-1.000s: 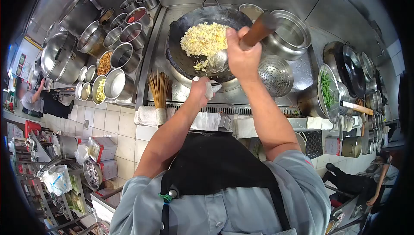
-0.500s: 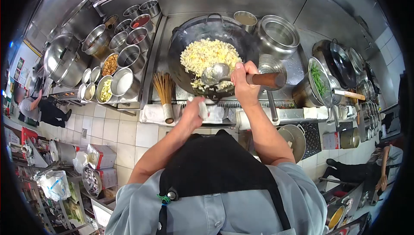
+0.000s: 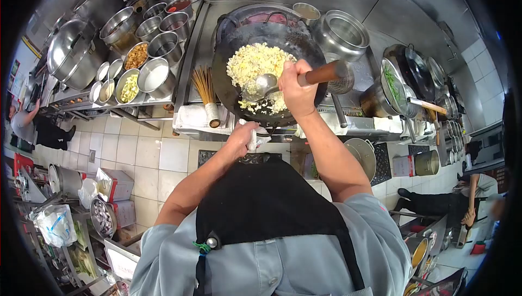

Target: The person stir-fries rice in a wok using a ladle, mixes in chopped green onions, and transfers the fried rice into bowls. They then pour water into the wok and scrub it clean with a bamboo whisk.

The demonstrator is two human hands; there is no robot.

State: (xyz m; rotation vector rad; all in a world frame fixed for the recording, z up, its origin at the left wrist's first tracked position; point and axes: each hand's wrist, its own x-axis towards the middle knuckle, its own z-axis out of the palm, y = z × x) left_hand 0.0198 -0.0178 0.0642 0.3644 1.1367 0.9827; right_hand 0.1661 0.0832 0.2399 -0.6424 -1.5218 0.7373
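Observation:
Fried rice point(image 3: 255, 63) with yellow egg bits lies in a large dark wok point(image 3: 304, 46) in front of me. My right hand point(image 3: 299, 92) is closed round a ladle, whose wooden handle point(image 3: 325, 73) points right and whose metal bowl point(image 3: 260, 86) rests in the rice. At the wok's near rim, my left hand point(image 3: 242, 137) is closed on a folded white cloth point(image 3: 253, 138). The cloth covers the near wok handle, so my grip on it is partly hidden. Behind the wok's far rim, a reddish glow shows at the burner point(image 3: 266, 17).
A bamboo brush point(image 3: 206, 92) stands left of the wok. Metal tubs of ingredients, one with diced yellow-green pieces point(image 3: 129, 88), crowd the left counter. A perforated skimmer point(image 3: 341, 82) and a steel pot point(image 3: 342, 35) sit at right. Other people are at both far sides.
The wok has come toward me, baring the reddish burner area behind it. The ladle and my right hand have shifted slightly left, and the rice has slid nearer the wok's front.

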